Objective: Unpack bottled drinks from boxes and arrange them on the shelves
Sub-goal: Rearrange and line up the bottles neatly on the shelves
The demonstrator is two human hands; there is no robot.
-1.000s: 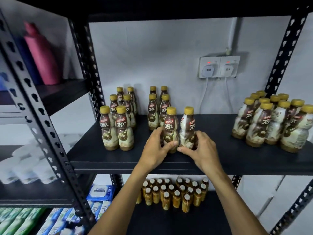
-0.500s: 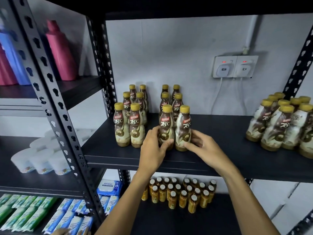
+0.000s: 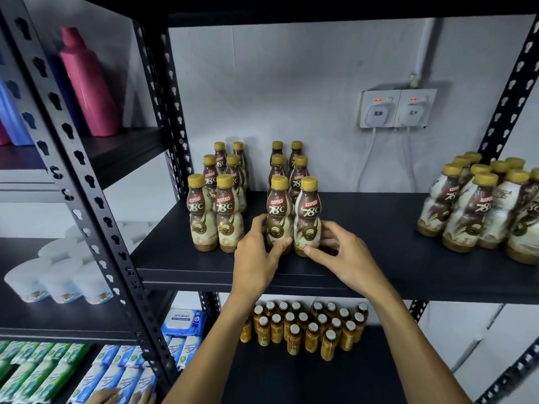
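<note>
The left bottle [image 3: 278, 211] and right bottle [image 3: 308, 217] stand upright on the shelf [image 3: 393, 266], touching side by side, at the front of a two-wide column [image 3: 299, 173]. The left hand [image 3: 256, 258] wraps the left bottle low down, thumb across its front; the right hand [image 3: 347, 258] curls round the right bottle's base, thumb tip on its front. Each hand lies just outside its own bottle — long axes vertical, column straight behind — so a level push back, or a plain release, looks likely next.

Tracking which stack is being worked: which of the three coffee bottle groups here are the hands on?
The middle group: the left hand and right hand hold its two front bottles; the left group and right group stand untouched.
</note>
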